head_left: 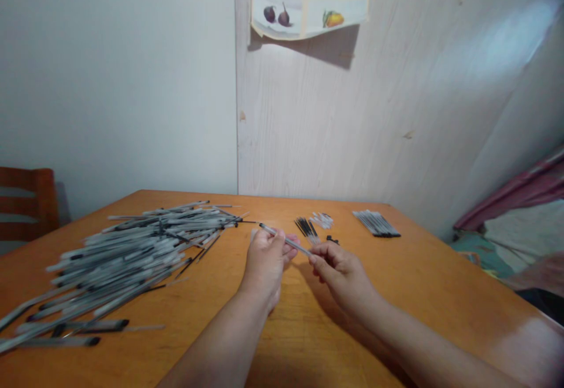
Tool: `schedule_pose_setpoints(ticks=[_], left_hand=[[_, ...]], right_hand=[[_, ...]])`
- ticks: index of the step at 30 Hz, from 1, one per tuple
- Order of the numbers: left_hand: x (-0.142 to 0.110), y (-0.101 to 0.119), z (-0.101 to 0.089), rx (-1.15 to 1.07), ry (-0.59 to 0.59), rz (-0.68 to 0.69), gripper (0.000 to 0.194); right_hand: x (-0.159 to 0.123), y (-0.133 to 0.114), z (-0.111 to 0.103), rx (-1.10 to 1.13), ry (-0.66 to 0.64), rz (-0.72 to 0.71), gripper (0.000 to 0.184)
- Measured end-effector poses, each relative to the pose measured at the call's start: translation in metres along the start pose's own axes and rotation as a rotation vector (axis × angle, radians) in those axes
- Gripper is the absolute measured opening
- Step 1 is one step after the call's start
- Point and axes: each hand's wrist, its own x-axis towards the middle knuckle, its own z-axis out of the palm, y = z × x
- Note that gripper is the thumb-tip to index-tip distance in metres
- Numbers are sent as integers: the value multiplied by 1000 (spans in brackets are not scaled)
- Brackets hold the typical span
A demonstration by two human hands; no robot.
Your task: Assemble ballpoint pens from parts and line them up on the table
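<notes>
My left hand (265,261) and my right hand (338,267) meet over the middle of an orange wooden table (396,294). Both pinch one thin clear pen (284,239) that runs slantwise between them, its upper end sticking out past my left fingers. The left hand grips the pen's middle with curled fingers. The right hand's fingertips are closed on its lower end.
A big heap of several grey pens (132,256) covers the table's left side. Beyond my hands lie small bunches of dark refills (306,227), clear caps (323,220) and a neat row of pens (376,223). A wooden chair (29,203) stands far left; cloth (520,200) lies to the right.
</notes>
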Motion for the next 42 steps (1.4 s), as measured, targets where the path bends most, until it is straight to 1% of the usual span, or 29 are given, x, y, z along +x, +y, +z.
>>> schedule_pose_setpoints(ticks=[3, 7, 16, 23, 30, 36, 42], left_hand=[[-3, 1, 2, -11, -2, 4, 9], [-6, 1, 3, -32, 1, -10, 10], [-3, 1, 1, -46, -17, 5, 10], [-3, 0, -1, -57, -19, 37, 18], [-6, 1, 0, -36, -75, 43, 17], [-9, -2, 2, 20, -172, 12, 17], [-8, -4, 0, 19, -173, 22, 20]], right_hand=[[-1, 1, -1, -23, -7, -5, 20], [-2, 0, -3, 8, -4, -12, 21], [1, -2, -1, 36, -18, -1, 21], [1, -1, 1, 65, -25, 13, 23], [0, -4, 3, 104, -26, 21, 23], [-1, -9, 6, 176, -14, 45, 25], [-2, -8, 6, 196, -42, 47, 26]])
